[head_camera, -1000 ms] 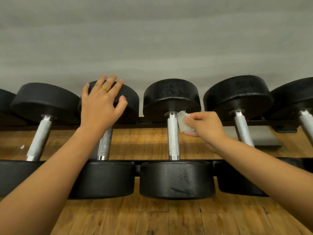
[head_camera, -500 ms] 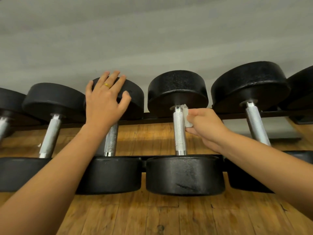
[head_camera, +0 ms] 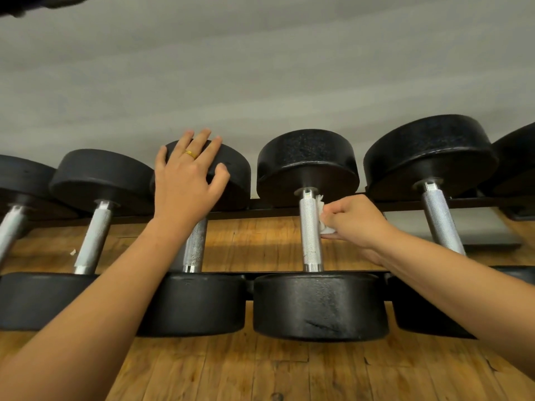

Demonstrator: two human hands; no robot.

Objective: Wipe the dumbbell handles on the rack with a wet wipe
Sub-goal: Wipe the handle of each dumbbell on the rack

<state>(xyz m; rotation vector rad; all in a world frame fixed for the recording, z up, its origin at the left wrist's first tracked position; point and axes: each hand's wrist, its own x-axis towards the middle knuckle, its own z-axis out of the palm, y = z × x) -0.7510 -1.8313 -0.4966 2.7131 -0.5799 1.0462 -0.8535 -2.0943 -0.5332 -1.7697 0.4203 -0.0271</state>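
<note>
Head-worn camera looks forward and down, close, at the dumbbell rack (head_camera: 231, 213).

A pale grey wall (head_camera: 260, 68) stands above a floor (head_camera: 260, 371) of worn wooden planks. A small white scrap (head_camera: 73, 252) lies on the planks at far left. A blurred dark shape (head_camera: 43, 2) cuts the top left corner

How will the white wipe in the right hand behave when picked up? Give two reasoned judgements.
Probably floppy: the wet wipe sits crumpled in the right hand. Likely very light, since a mere pinch holds it against the knurled handle.
</note>
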